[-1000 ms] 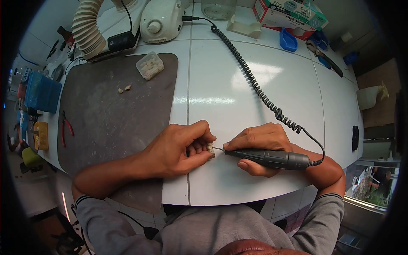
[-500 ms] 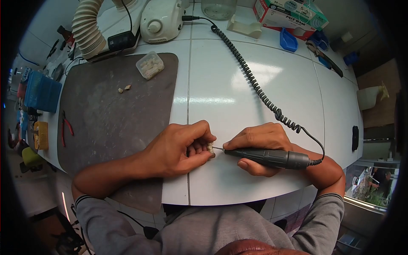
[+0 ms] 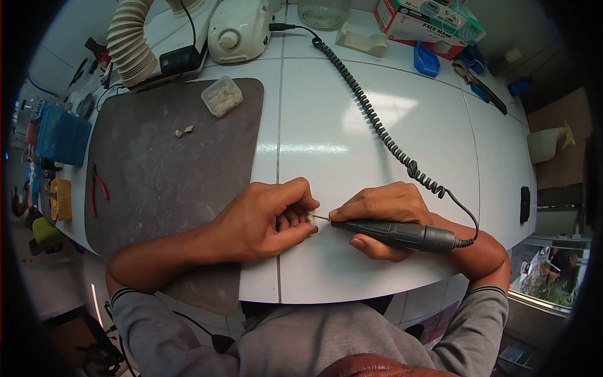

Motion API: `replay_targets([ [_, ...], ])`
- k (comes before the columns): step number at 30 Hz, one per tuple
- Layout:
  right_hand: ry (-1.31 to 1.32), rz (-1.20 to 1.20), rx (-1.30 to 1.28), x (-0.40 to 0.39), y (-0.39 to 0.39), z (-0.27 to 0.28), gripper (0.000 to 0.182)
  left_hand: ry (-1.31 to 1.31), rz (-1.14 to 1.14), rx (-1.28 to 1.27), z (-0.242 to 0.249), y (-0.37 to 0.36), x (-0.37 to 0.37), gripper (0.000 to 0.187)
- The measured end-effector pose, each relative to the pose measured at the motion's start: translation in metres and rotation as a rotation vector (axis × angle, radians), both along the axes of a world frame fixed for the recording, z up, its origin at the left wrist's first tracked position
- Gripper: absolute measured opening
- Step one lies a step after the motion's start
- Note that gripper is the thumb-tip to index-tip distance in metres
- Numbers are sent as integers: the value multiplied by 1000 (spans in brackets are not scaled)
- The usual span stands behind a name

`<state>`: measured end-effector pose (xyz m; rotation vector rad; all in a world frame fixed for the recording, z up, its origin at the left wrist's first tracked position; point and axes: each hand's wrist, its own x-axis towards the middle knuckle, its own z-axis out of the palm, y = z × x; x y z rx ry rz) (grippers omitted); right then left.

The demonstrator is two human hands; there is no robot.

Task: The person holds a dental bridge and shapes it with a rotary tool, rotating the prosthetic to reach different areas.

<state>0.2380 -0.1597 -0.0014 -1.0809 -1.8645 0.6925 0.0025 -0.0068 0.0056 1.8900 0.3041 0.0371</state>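
Between the fingertips and thumb of my left hand (image 3: 267, 220) is a small cream-coloured, tooth-like piece (image 3: 311, 217), partly hidden by the fingers. My right hand (image 3: 386, 210) is wrapped round a black rotary handpiece (image 3: 396, 234), which lies nearly level and points left. Its thin metal bit (image 3: 322, 218) reaches right up to the cream piece. A coiled black cord (image 3: 383, 119) runs from the handpiece's rear to a white control unit (image 3: 240, 31) at the back. Both hands are low over the white tabletop (image 3: 352, 270), near its front edge.
On the left, a grey mat (image 3: 163, 169) carries a clear tub (image 3: 222, 97) of whitish pieces, two loose bits (image 3: 184, 131) and red-handled pliers (image 3: 97, 188). A ribbed hose (image 3: 129, 47) stands at the back left. Mask boxes (image 3: 421, 28) and a blue tray (image 3: 426, 60) are at the back right.
The rear end of the handpiece has dipped very slightly toward me. Both hands and the cream piece stay in place.
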Motion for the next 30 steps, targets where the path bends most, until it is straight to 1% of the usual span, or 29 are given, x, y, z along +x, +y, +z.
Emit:
replay_targets([
  [30, 6, 17, 11, 1, 0, -3, 31, 17, -12, 12, 2, 1, 0, 25],
])
